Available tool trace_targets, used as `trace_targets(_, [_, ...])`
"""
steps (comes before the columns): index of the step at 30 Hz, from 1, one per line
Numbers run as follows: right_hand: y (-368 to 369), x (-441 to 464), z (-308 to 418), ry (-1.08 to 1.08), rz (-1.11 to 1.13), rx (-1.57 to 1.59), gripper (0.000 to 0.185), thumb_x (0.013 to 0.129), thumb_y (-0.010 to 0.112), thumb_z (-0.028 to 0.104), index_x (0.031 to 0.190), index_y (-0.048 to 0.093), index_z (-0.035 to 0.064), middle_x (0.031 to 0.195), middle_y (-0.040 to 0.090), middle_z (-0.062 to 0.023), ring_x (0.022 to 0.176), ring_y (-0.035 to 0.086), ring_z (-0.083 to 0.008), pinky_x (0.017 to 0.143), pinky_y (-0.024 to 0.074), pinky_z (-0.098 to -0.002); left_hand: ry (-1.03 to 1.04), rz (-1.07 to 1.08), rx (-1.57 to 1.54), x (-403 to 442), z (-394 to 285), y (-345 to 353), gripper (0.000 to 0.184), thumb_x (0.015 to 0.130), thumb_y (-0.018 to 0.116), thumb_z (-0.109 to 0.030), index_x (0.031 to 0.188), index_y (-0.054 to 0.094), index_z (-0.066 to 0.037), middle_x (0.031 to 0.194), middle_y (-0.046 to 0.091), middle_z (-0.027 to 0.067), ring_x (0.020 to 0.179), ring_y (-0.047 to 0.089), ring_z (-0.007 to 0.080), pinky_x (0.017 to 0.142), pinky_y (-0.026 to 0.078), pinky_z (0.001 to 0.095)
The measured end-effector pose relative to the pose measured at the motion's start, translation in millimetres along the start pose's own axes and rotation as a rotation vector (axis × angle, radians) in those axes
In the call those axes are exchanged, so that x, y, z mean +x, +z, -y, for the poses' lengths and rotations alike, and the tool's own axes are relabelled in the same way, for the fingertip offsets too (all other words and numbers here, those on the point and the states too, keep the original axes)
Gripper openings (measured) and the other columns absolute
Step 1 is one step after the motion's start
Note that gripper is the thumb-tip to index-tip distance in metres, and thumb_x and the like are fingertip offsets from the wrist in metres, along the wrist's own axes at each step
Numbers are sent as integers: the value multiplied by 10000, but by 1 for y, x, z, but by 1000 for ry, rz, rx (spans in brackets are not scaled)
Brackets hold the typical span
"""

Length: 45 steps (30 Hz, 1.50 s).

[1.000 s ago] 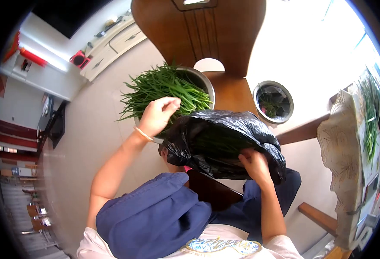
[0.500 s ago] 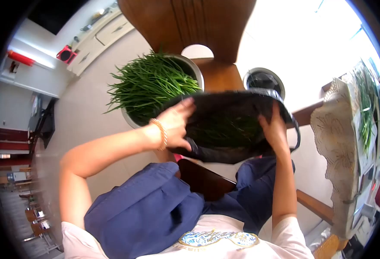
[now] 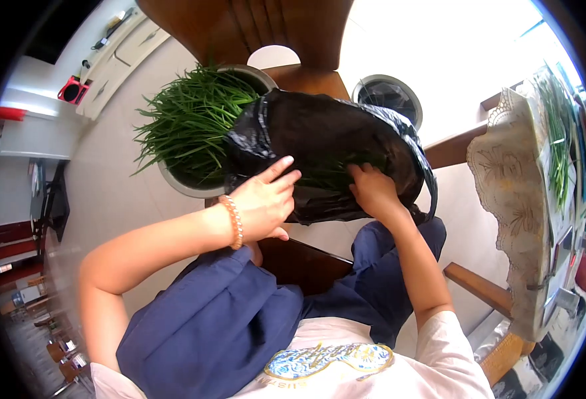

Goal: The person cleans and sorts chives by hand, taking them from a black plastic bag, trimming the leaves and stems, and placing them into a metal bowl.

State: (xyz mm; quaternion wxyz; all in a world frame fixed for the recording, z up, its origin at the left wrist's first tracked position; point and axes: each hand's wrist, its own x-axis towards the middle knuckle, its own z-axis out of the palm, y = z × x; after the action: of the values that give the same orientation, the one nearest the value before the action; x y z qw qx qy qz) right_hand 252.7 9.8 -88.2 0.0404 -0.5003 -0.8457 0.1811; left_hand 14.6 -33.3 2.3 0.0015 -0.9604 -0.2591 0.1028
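A black plastic bag (image 3: 333,123) lies open across my knees, and long thin green leaves like garlic chives (image 3: 329,174) show dimly inside it. My left hand (image 3: 264,201) rests at the bag's near left edge, fingers stretched and apart, a beaded bracelet on its wrist. Inside the bag, my right hand (image 3: 377,194) has its fingers bent down onto the chives; the fingertips are partly hidden. Just left of the bag, a round pot (image 3: 180,186) holds a thick bunch of similar green leaves (image 3: 193,123), lying with their tips pointing left.
A wooden chair (image 3: 253,30) stands in front, with the leafy pot at its seat. Beyond the bag is a bin (image 3: 406,90) with a dark liner. On the right, more green stalks (image 3: 559,156) lie on a table with a lace cloth (image 3: 506,186).
The bag's far side has risen and its mouth faces me more. My right hand has moved from the right rim down into the leaves. My left hand has slid slightly left and down.
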Motion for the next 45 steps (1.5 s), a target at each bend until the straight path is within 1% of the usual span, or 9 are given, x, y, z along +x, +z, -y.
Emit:
trace_targets(9, [49, 17, -25, 79, -119, -181, 73, 718, 551, 114, 746, 582, 54, 781, 586, -138, 733, 600, -318, 606, 486, -410, -185, -188, -142, 13, -30, 8, 325, 678, 651, -343, 814, 600, -53, 874, 597, 74, 1009, 524, 234, 1019, 272, 453])
trace_targets(12, [38, 12, -15, 86, -218, -57, 88, 719, 575, 116, 774, 595, 50, 802, 584, -139, 716, 588, -330, 610, 474, -416, -368, -597, -344, 7, -6, -20, 148, 710, 651, -224, 752, 605, -90, 787, 601, 45, 733, 587, 219, 692, 480, 338])
trace_targets(14, [28, 7, -3, 128, -267, 37, 103, 719, 591, 115, 795, 602, 46, 810, 582, -140, 711, 582, -337, 611, 467, -419, -667, -799, -359, -2, 35, -36, 111, 774, 600, -166, 772, 605, -54, 756, 606, 93, 680, 581, 266, 628, 475, 332])
trace_targets(17, [10, -2, 14, 143, -261, 145, 98, 730, 600, 105, 796, 571, 39, 782, 555, -147, 720, 567, -347, 614, 458, -429, -1130, -536, -624, -29, 116, -14, 224, 829, 569, -241, 883, 622, -31, 774, 641, 95, 707, 612, 208, 654, 470, 291])
trace_targets(22, [-26, -3, 46, -60, -278, 264, 114, 760, 602, 105, 859, 582, 53, 732, 584, -117, 664, 584, -290, 604, 473, -362, -1422, -150, -592, -61, 202, 50, 295, 729, 605, -387, 827, 698, -124, 836, 658, 109, 798, 625, 263, 737, 479, 351])
trace_targets(29, [-103, 65, 83, -89, -104, 700, 208, 777, 597, 64, 981, 573, 35, 672, 576, -94, 545, 553, -201, 540, 446, -286, -1534, -8, -543, -36, 235, 93, 470, 711, 595, -544, 795, 703, -95, 841, 658, 128, 855, 605, 320, 794, 477, 366])
trace_targets(33, [-109, 137, 92, -232, -157, 637, 201, 783, 577, 118, 958, 588, 21, 718, 601, -135, 643, 590, -280, 619, 466, -339, -1609, 120, -491, -23, 233, 92, 566, 669, 646, -560, 874, 663, -33, 1030, 615, 122, 1047, 514, 316, 809, 477, 416])
trace_targets(34, [-107, 157, 94, -236, -93, 635, 195, 782, 566, 130, 938, 602, 19, 743, 611, -152, 686, 598, -298, 647, 470, -350, -1622, -7, -410, -24, 231, 103, 512, 669, 652, -526, 588, 606, -23, 662, 619, 134, 661, 599, 294, 643, 471, 393])
trace_targets(45, [-50, 272, 133, -268, -20, 555, 235, 762, 584, 156, 973, 633, 63, 809, 630, -143, 747, 609, -268, 690, 471, -355, -1399, -615, -655, -45, 206, 90, 289, 704, 698, -301, 703, 627, -22, 624, 591, 93, 554, 542, 214, 549, 427, 328])
